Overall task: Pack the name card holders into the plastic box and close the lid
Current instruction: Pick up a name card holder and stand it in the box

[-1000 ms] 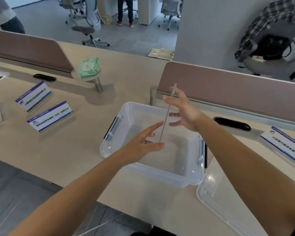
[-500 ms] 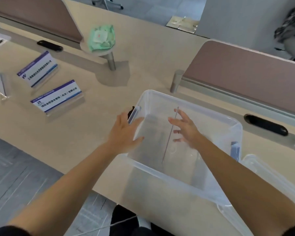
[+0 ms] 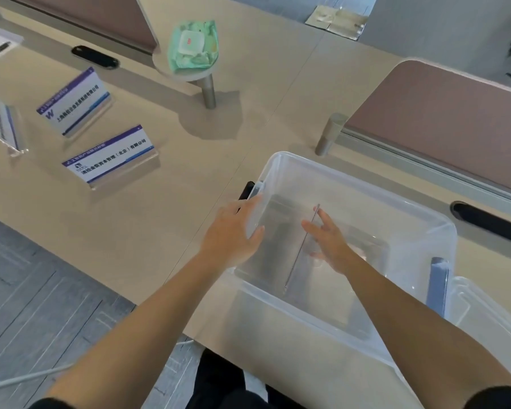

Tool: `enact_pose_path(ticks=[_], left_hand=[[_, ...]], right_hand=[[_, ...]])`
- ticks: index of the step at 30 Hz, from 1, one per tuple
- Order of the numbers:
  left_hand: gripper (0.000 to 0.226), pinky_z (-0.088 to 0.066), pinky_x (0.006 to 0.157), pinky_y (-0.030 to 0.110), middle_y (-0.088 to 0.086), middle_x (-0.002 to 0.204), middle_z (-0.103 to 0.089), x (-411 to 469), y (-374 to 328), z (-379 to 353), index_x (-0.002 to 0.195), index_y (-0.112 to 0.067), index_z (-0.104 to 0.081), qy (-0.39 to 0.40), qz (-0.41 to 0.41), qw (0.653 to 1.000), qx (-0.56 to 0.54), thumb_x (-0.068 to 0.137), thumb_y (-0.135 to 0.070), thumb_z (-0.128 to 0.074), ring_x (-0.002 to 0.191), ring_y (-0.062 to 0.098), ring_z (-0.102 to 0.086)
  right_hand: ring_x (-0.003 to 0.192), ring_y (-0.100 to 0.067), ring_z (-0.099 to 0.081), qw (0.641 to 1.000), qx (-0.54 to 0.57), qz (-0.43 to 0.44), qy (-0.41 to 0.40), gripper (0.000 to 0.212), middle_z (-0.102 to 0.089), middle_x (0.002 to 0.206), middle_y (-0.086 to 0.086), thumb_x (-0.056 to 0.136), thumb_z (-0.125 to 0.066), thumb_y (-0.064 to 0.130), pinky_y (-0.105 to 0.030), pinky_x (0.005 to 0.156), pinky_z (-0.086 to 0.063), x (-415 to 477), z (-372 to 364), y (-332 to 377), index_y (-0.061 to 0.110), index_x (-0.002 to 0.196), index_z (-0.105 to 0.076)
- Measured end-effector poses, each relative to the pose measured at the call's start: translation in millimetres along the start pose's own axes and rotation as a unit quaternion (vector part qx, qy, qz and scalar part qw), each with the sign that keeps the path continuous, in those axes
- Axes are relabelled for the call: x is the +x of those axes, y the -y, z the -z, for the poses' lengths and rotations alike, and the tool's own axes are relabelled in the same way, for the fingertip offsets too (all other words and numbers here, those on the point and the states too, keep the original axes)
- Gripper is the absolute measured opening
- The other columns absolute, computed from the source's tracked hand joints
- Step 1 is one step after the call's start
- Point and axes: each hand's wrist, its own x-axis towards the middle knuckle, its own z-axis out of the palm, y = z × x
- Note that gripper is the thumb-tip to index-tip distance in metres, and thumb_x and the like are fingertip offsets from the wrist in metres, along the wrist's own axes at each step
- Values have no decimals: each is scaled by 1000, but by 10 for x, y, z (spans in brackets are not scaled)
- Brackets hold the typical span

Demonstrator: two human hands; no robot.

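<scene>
The clear plastic box (image 3: 281, 160) stands open on the beige desk in front of me. My right hand (image 3: 328, 243) is inside it, gripping a thin clear name card holder (image 3: 298, 261) that stands on edge near the box floor. My left hand (image 3: 233, 231) grips the box's left wall, thumb inside. The clear lid (image 3: 490, 323) lies to the right of the box. Three more name card holders sit on the desk at the left: one nearest (image 3: 109, 156), one behind it (image 3: 74, 110), one at the edge (image 3: 0, 122).
A green wipes pack (image 3: 194, 45) rests on a small round stand at the back. Black cable slots (image 3: 95, 56) (image 3: 488, 222) are set in the desk. A brown partition (image 3: 443, 119) runs behind the box. The desk's front edge drops to grey floor (image 3: 27, 290) at the left.
My right hand has lowered the card holder from above the box down into it. My left hand left the holder and took the box's left wall. My view tipped downward.
</scene>
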Motion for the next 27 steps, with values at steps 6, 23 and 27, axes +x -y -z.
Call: enact_pose_path(ticks=[6,23,27], left_hand=[[63,-40,100,39,-4,133,-51,11,36,-31,148,-35,-32,-6,-4,1000,-1,91,-31,-59,122,28,-42],[61,-44,91,33,1,116,-58,26,56,-50,146,-37,-35,-14,15,1000,4,90,-31,-58,105,23,-49],[61,-43,90,31,1,111,-60,25,58,-47,146,-32,-38,-24,3,1000,3,89,-27,-60,99,21,-51]], right_hand=[[137,-26,-45,979,-193,59,21,121,-28,160,0,49,-74,83,-51,109,-42,-147,186,14,57,149,-13],[152,-18,-16,934,-274,133,184,125,-5,163,18,59,-89,57,-48,118,-32,-261,-102,-173,67,140,5],[151,-21,-20,940,-257,129,181,129,-13,165,6,61,-89,53,-49,117,-32,-186,-293,-103,58,148,6]])
